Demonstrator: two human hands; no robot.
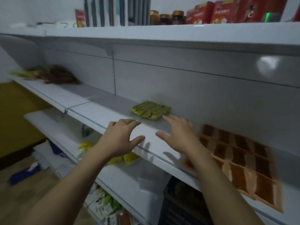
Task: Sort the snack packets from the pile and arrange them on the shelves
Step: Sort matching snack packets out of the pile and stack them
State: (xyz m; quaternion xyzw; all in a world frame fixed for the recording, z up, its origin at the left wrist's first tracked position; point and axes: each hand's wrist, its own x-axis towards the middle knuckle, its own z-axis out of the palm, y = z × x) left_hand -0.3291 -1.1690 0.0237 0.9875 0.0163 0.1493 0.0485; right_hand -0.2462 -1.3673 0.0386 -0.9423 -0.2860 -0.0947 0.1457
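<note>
White metal shelving fills the view, and both hands hover over the middle shelf with nothing in them. The left hand is spread palm-down above the shelf's front edge, fingers loosely curled and thumb pointing toward the other hand. The right hand is also empty, fingers extended forward and slightly apart, thumb angled inward.

Just beyond the right hand's fingertips lies a neat row of green snack packets, flat on the shelf and close to the back panel. To the right of the right forearm, a grid of brown and orange packets covers the shelf surface, somewhat blurred. Far to the left of the left hand, on the same shelf level, sits a loose pile of dark brown and green packets.

Below the left wrist, on the lower shelf, yellow packets show partly behind the arm. Further down, under the left forearm, more green and white packets stand in a lower tier; details there are blurred.

Above both hands, the top shelf carries red boxes, brown jars and upright books.
</note>
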